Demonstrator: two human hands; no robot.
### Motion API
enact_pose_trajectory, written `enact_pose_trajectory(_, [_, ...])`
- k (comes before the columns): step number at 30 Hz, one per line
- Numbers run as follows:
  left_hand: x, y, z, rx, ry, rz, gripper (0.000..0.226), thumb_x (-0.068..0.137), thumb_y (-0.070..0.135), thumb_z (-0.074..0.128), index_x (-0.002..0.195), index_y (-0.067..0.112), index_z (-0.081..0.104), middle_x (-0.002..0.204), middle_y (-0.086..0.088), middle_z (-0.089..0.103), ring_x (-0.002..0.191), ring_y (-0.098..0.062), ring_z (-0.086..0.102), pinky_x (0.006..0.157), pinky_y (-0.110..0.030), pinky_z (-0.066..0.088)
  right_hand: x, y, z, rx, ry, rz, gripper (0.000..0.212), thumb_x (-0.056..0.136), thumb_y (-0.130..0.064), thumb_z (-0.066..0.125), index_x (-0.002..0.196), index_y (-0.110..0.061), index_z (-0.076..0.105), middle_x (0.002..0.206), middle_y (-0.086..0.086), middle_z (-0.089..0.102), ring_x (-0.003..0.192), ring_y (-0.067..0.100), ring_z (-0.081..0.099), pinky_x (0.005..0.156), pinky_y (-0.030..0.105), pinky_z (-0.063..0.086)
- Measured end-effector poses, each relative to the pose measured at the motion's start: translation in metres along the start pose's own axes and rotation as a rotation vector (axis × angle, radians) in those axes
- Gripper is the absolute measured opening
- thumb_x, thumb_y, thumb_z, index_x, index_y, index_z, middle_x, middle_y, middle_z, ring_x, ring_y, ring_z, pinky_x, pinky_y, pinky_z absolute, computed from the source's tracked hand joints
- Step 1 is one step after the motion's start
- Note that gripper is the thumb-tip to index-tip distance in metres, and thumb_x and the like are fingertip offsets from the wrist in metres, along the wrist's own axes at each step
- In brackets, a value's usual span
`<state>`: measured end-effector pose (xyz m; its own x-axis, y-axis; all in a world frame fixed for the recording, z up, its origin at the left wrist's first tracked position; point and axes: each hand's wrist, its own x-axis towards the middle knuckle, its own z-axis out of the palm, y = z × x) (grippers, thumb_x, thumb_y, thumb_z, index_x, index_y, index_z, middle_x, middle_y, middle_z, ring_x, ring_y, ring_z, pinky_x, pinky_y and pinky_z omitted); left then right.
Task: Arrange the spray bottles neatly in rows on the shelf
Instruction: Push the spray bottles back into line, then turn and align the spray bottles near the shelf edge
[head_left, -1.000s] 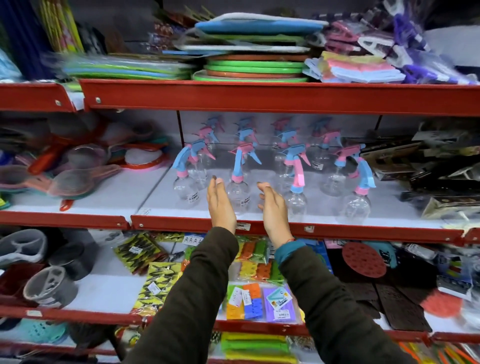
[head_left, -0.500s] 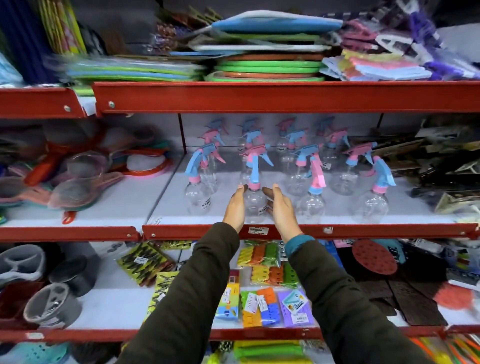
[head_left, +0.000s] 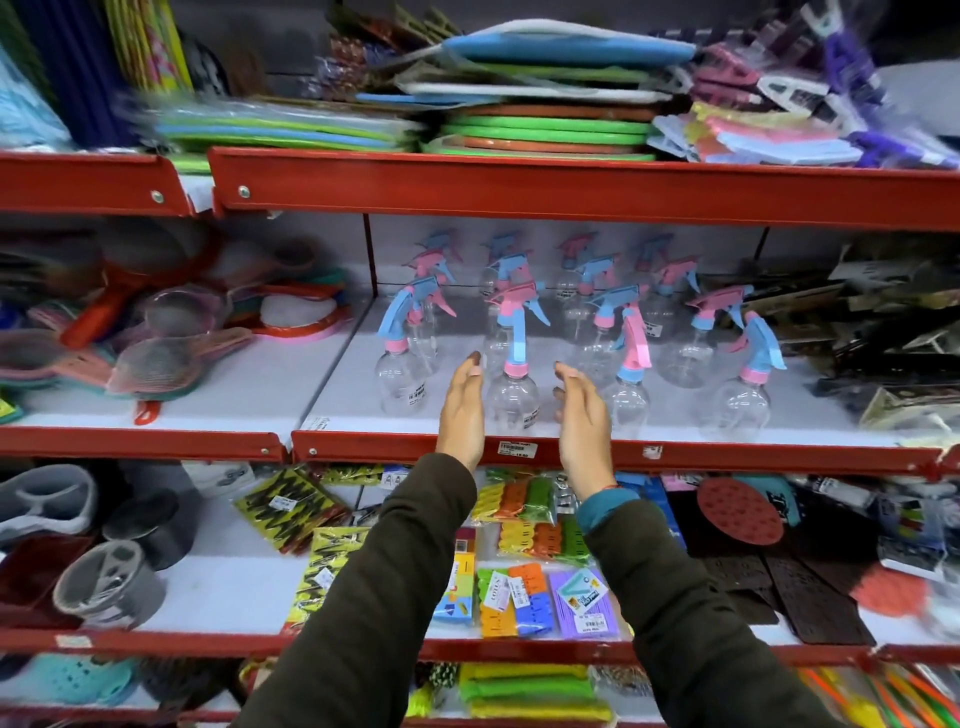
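Note:
Several clear spray bottles with pink and blue trigger heads stand in rows on the white middle shelf (head_left: 343, 400). A front-row bottle (head_left: 511, 400) with a blue trigger and pink collar stands between my hands. My left hand (head_left: 462, 410) is flat and upright just left of it. My right hand (head_left: 582, 415) is flat just right of it. Both hands are open and a small gap shows on each side of the bottle. Other front bottles stand at the left (head_left: 400, 379), right (head_left: 628, 395) and far right (head_left: 743, 400).
A red shelf lip (head_left: 727, 457) runs along the front edge. Strainers (head_left: 150, 364) lie on the left section and dark packaged goods (head_left: 883, 332) crowd the right. Stacked mats (head_left: 545, 124) fill the shelf above, and clip packs (head_left: 524, 597) the shelf below.
My hands moved in to flank the front bottle, then spread slightly apart from its sides. The camera view shifted a little.

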<state>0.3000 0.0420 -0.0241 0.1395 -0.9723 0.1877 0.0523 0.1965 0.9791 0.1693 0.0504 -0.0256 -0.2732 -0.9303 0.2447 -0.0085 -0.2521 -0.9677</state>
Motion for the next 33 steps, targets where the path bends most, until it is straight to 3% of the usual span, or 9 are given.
enact_pose_trajectory(7, [-0.018, 0.009, -0.03, -0.164, 0.212, 0.135, 0.037, 0.102, 0.03, 0.034, 0.133, 0.022, 0.053, 0.136, 0.0, 0.057, 0.131, -0.016, 0.049, 0.116, -0.035, 0.034, -0.032, -0.016, 0.024, 0.117, 0.015, -0.162, 0.034, 0.105, -0.026, 0.038, 0.114, -0.016, 0.069, 0.117, 0.004, 0.072, 0.096, 0.015, 0.065, 0.081, 0.027, 0.055])
enact_pose_trajectory(11, [-0.014, 0.009, -0.049, -0.143, 0.321, 0.181, 0.037, 0.102, 0.027, 0.035, 0.134, 0.02, 0.053, 0.133, -0.001, 0.057, 0.127, -0.016, 0.052, 0.11, -0.034, 0.04, -0.035, -0.012, 0.066, 0.113, -0.123, -0.076, 0.034, 0.105, -0.027, 0.038, 0.12, -0.018, 0.067, 0.125, 0.003, 0.069, 0.107, 0.012, 0.066, 0.097, 0.033, 0.054])
enact_pose_trajectory(15, [0.013, 0.004, -0.077, -0.042, 0.405, 0.132, 0.044, 0.101, 0.031, 0.033, 0.144, 0.023, 0.04, 0.152, 0.001, 0.04, 0.14, -0.012, 0.036, 0.115, -0.027, 0.026, -0.017, -0.005, 0.108, 0.023, -0.222, 0.081, 0.047, 0.103, -0.041, 0.037, 0.138, -0.016, 0.058, 0.146, 0.002, 0.057, 0.136, 0.018, 0.051, 0.12, 0.04, 0.037])
enact_pose_trajectory(18, [0.042, 0.008, -0.094, 0.025, 0.307, 0.006, 0.05, 0.102, 0.033, 0.027, 0.149, 0.019, 0.03, 0.159, -0.001, 0.027, 0.147, -0.016, 0.025, 0.115, -0.023, 0.016, 0.004, -0.003, 0.136, -0.028, -0.254, 0.177, 0.056, 0.101, -0.051, 0.035, 0.142, -0.018, 0.053, 0.151, 0.003, 0.052, 0.131, 0.014, 0.048, 0.109, 0.028, 0.033])
enact_pose_trajectory(21, [0.064, 0.013, -0.105, 0.014, 0.19, -0.151, 0.053, 0.101, 0.041, 0.026, 0.146, 0.018, 0.038, 0.155, -0.006, 0.036, 0.142, -0.021, 0.034, 0.12, -0.035, 0.022, 0.019, 0.0, 0.159, -0.047, -0.253, 0.249, 0.059, 0.1, -0.054, 0.033, 0.143, -0.019, 0.052, 0.154, 0.006, 0.049, 0.14, 0.024, 0.045, 0.111, 0.03, 0.031])
enact_pose_trajectory(24, [0.069, 0.014, -0.11, 0.029, 0.094, -0.208, 0.042, 0.101, 0.041, 0.026, 0.111, 0.02, 0.062, 0.113, -0.006, 0.066, 0.102, -0.017, 0.06, 0.087, -0.014, 0.044, 0.026, 0.006, 0.172, -0.021, -0.259, 0.314, 0.059, 0.098, -0.056, 0.034, 0.141, -0.02, 0.055, 0.152, 0.009, 0.053, 0.14, 0.029, 0.049, 0.121, 0.042, 0.034])
enact_pose_trajectory(26, [0.067, 0.016, -0.11, 0.006, 0.063, -0.21, 0.039, 0.101, 0.036, 0.026, 0.101, 0.018, 0.06, 0.094, -0.003, 0.067, 0.084, -0.014, 0.061, 0.067, -0.013, 0.049, 0.024, 0.01, 0.173, -0.029, -0.271, 0.313, 0.061, 0.096, -0.058, 0.035, 0.136, -0.02, 0.06, 0.143, 0.012, 0.061, 0.132, 0.03, 0.057, 0.117, 0.045, 0.041])
enact_pose_trajectory(29, [0.06, 0.016, -0.113, -0.049, 0.047, -0.206, 0.039, 0.102, 0.032, 0.025, 0.099, 0.014, 0.061, 0.085, -0.003, 0.07, 0.078, -0.012, 0.066, 0.068, -0.02, 0.049, 0.019, 0.013, 0.168, -0.045, -0.279, 0.275, 0.057, 0.096, -0.056, 0.036, 0.132, -0.019, 0.063, 0.134, 0.008, 0.066, 0.125, 0.026, 0.06, 0.114, 0.044, 0.044])
enact_pose_trajectory(33, [0.048, 0.012, -0.119, -0.031, 0.041, -0.151, 0.04, 0.102, 0.028, 0.027, 0.087, 0.023, 0.064, 0.074, 0.009, 0.071, 0.061, 0.005, 0.068, 0.054, -0.006, 0.048, 0.006, 0.015, 0.159, -0.036, -0.32, 0.21, 0.046, 0.101, -0.048, 0.037, 0.128, -0.022, 0.064, 0.126, 0.004, 0.069, 0.124, 0.024, 0.062, 0.114, 0.043, 0.044])
